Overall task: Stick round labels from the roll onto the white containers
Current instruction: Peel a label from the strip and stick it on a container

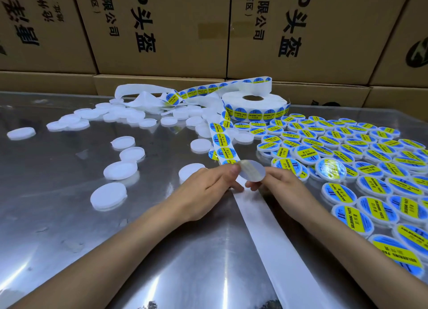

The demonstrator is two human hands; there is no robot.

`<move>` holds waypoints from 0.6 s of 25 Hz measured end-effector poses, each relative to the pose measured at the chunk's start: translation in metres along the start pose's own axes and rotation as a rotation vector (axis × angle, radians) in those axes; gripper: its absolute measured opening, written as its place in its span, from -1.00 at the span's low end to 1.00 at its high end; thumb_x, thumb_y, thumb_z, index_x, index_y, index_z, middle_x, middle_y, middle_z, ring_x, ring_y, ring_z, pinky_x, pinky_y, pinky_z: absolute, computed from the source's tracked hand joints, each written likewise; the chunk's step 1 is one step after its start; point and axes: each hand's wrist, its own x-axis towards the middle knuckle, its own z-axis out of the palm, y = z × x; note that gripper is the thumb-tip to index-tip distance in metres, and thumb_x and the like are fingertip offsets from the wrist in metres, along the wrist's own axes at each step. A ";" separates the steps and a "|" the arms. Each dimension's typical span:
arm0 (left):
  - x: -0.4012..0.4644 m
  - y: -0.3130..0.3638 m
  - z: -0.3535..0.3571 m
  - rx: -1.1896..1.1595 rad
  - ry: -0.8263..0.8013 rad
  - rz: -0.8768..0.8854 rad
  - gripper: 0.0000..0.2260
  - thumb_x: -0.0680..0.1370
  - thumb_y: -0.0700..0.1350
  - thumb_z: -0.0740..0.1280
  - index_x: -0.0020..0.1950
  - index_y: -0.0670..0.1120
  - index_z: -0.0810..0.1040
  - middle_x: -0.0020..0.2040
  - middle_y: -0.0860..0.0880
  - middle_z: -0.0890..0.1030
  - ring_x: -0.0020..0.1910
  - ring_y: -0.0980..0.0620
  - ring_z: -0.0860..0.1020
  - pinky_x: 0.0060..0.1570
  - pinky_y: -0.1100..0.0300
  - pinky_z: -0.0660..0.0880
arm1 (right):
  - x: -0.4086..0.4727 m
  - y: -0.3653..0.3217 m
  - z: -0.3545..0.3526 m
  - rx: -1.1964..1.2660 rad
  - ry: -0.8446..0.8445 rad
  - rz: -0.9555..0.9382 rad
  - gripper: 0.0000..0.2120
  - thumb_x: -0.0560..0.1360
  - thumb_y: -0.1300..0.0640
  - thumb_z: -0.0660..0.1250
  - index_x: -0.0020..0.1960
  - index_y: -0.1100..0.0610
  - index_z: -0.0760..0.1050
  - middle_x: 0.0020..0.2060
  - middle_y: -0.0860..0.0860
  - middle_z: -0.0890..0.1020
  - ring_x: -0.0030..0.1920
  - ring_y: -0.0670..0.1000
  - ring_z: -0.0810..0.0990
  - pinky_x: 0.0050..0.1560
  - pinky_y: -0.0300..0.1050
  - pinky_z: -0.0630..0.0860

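Observation:
A roll of round blue-and-yellow labels stands at the back of the metal table. Its strip runs down to my hands, and bare white backing paper trails toward me. My left hand pinches the strip at its peeled end. My right hand pinches a peeled round label, seen from its pale back, lifted off the strip between both hands. Plain white containers lie scattered at left. Labelled containers crowd the right.
Brown cardboard boxes with black print wall off the back of the table. Used backing paper lies heaped at the back left behind the white containers. A white container sits just beyond my left hand.

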 end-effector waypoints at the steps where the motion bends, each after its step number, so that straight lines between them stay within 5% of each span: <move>1: 0.000 -0.001 -0.001 -0.008 -0.008 0.016 -0.48 0.49 0.34 -0.10 -0.02 0.14 0.58 0.00 0.20 0.66 0.10 0.16 0.56 0.21 0.04 0.43 | -0.002 -0.003 0.000 0.033 -0.054 0.001 -0.69 0.51 -0.04 0.26 -0.34 0.01 0.61 -0.37 -0.11 0.65 -0.33 -0.24 0.51 -0.21 -0.40 0.39; 4: 0.000 -0.001 -0.002 0.016 -0.041 0.050 -0.42 0.49 0.34 -0.12 0.03 0.04 0.56 0.02 0.15 0.65 0.11 0.14 0.55 0.20 0.01 0.42 | -0.005 -0.006 0.000 0.144 -0.188 0.003 -0.62 0.50 -0.13 0.24 -0.39 -0.02 0.63 -0.38 -0.16 0.63 -0.36 -0.26 0.49 -0.25 -0.48 0.37; 10: -0.001 0.003 -0.006 0.123 -0.079 0.132 -0.22 0.37 0.52 -0.23 0.27 0.11 0.44 -0.08 0.26 0.55 0.01 0.04 0.54 0.13 -0.02 0.43 | -0.003 -0.010 0.000 0.316 -0.347 0.106 -0.64 0.45 -0.17 0.25 -0.32 0.02 0.65 -0.31 -0.06 0.64 -0.21 -0.09 0.55 0.02 -0.12 0.32; 15: 0.000 0.003 -0.006 0.144 -0.102 0.094 -0.28 0.37 0.53 -0.17 0.33 0.19 0.36 0.16 0.17 0.57 0.10 0.01 0.53 0.17 -0.01 0.41 | -0.014 -0.022 -0.004 0.530 -0.393 0.205 -0.83 0.41 -0.03 0.34 -0.27 -0.02 0.66 -0.33 -0.13 0.62 -0.31 -0.18 0.55 -0.10 -0.19 0.31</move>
